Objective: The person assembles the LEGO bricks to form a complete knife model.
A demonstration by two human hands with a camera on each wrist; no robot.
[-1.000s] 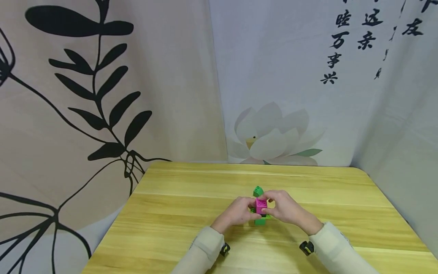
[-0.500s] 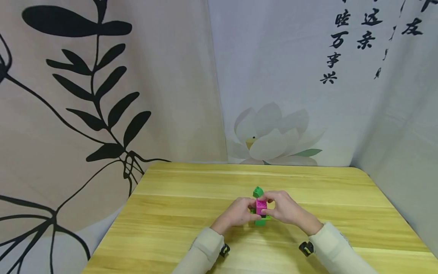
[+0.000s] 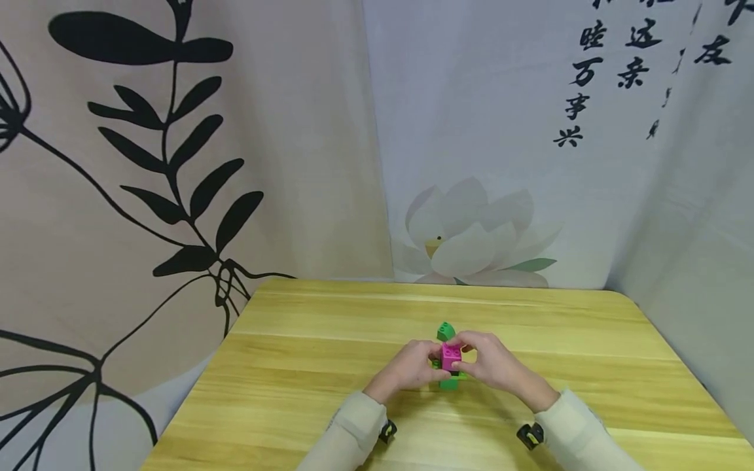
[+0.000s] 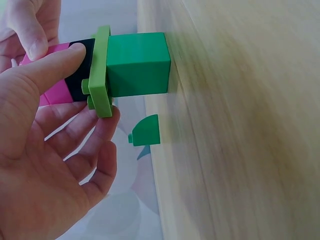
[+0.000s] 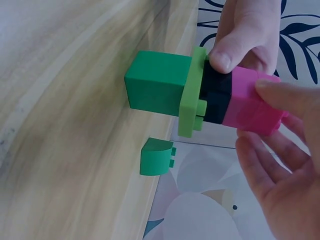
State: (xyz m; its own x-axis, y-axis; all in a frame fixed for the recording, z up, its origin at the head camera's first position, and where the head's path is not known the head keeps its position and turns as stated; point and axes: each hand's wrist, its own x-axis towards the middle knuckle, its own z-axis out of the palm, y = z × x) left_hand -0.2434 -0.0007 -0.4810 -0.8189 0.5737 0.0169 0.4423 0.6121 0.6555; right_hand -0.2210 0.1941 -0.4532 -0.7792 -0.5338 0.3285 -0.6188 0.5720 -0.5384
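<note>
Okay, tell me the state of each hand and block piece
Left hand: gripping the black block
Right hand: gripping the pink block
Pink block: atop the black block
Black block: between pink block and lime plate
Lime plate: below black block
Large green block: under lime plate
Small green block: apart, studs-up on the table

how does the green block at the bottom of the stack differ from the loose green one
The bottom block is boxy with flat sides, while the loose block has a curved face. The lime plate covers the bottom block's top; the loose block's studs are bare. Both are green.
</note>
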